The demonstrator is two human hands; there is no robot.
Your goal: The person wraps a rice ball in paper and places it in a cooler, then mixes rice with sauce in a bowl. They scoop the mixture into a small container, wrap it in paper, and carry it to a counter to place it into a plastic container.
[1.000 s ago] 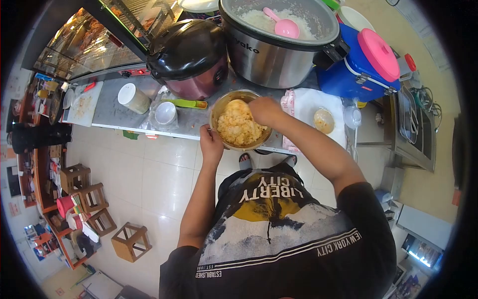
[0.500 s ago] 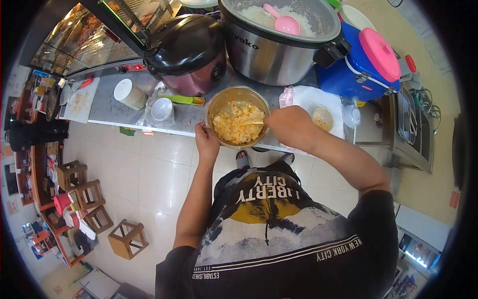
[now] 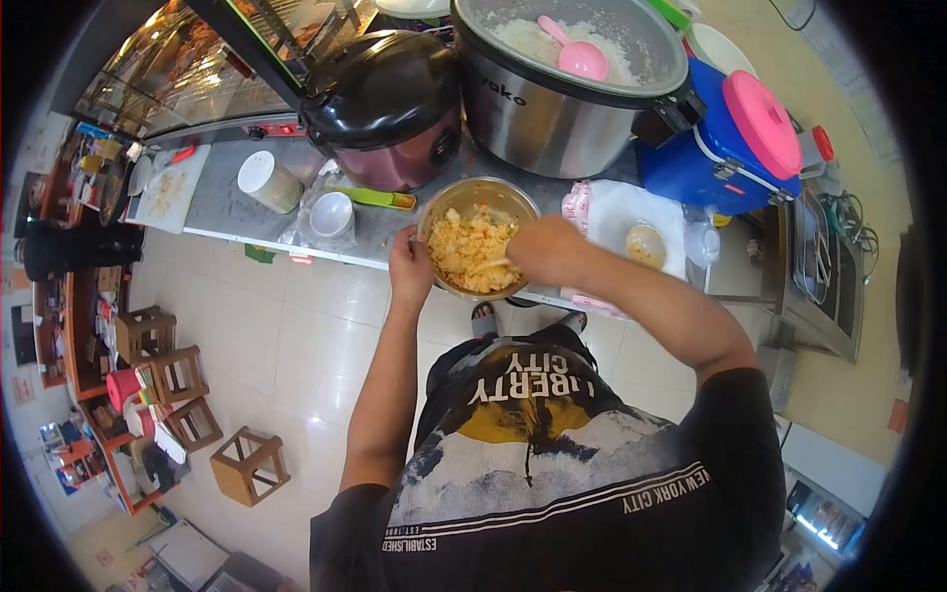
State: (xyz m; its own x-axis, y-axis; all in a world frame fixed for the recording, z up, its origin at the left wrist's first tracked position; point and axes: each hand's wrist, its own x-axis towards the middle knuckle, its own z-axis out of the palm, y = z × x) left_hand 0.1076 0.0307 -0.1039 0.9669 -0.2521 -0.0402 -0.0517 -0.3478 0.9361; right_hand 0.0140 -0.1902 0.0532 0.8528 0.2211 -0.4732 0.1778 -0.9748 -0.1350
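A steel bowl (image 3: 480, 189) of yellow fried rice (image 3: 468, 249) sits at the counter's front edge. My left hand (image 3: 410, 264) grips its left rim. My right hand (image 3: 545, 251) is shut on a spoon (image 3: 490, 263) whose tip is buried in the rice at the bowl's near right side.
Behind the bowl stand a dark maroon rice cooker (image 3: 387, 104) and a large steel cooker (image 3: 562, 94) with white rice and a pink scoop (image 3: 574, 54). A blue jug with a pink lid (image 3: 735, 128), white cups (image 3: 266, 182), a small bowl (image 3: 645, 244) and a green utensil (image 3: 373, 198) are around. Wooden stools (image 3: 249, 465) stand on the floor at left.
My right hand went from over the rice to the bowl's right side, then back inward, stirring with the spoon. My left hand stayed on the rim.
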